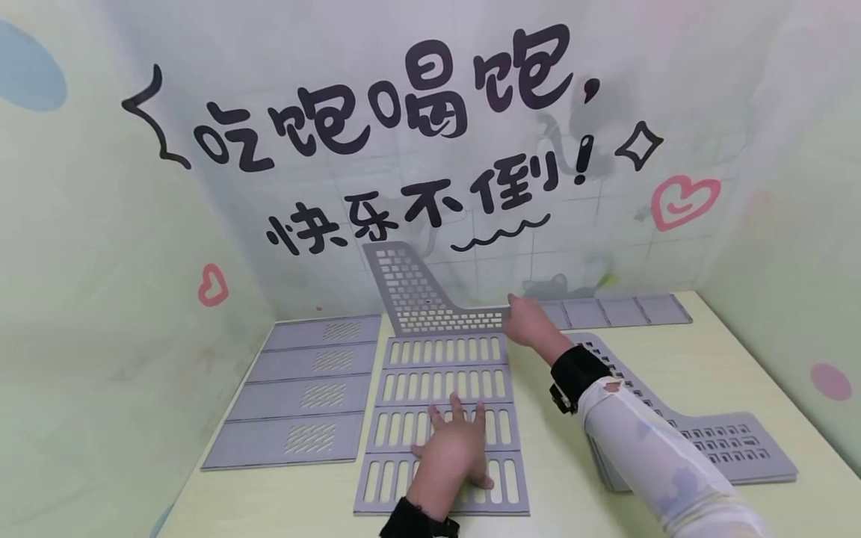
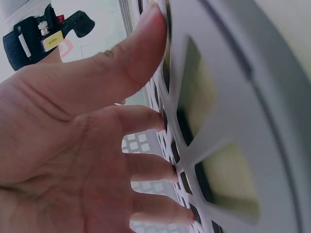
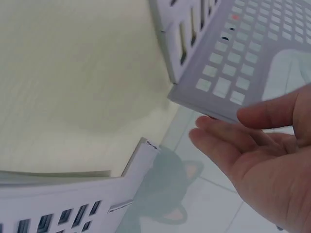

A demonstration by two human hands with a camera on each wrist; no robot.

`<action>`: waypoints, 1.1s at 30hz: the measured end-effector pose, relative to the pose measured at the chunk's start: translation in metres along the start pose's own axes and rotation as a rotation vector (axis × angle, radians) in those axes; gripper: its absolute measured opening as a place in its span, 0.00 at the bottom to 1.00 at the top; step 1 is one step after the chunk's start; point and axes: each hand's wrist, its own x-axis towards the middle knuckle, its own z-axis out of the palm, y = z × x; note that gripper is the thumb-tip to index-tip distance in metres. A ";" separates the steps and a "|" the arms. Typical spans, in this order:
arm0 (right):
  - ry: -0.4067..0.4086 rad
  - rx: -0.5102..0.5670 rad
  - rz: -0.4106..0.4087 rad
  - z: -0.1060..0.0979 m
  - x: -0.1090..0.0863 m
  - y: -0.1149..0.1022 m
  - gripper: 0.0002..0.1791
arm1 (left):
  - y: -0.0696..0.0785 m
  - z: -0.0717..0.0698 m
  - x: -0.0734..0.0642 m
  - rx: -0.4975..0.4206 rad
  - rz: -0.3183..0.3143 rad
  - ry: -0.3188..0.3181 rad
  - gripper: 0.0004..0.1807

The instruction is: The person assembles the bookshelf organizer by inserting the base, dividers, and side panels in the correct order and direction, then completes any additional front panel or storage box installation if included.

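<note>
An L-shaped grey panel [image 1: 436,290] with a grid of small holes stands upright at the back, its lower edge along the far end of a slotted grey panel [image 1: 437,365]. My right hand [image 1: 531,325] pinches the L-shaped panel at its low right end. Seen from the right wrist, the thumb [image 3: 260,114] lies on one face and the fingers curl behind the edge. Flat on the table, the slotted panel is divided by cross creases. My left hand [image 1: 454,448] rests on its near part with spread fingers, and their tips touch the slots in the left wrist view.
Left of the slotted panel lies a creased grey panel [image 1: 269,400] with slanted slots. To the right, under my forearm, are stacked L-shaped panels [image 1: 733,426]. A narrow sectioned strip [image 1: 619,310] lies along the back edge, before the printed curtain [image 1: 504,261].
</note>
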 end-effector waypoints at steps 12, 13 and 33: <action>-0.137 0.026 -0.058 0.007 -0.005 0.004 0.54 | -0.004 0.002 -0.002 -0.005 0.049 -0.011 0.61; -0.136 0.058 -0.064 0.008 -0.006 0.004 0.54 | -0.005 0.001 -0.003 -0.005 0.047 -0.014 0.61; 0.057 -0.081 0.042 0.046 0.006 0.005 0.20 | -0.009 -0.002 -0.002 -0.005 0.061 -0.013 0.60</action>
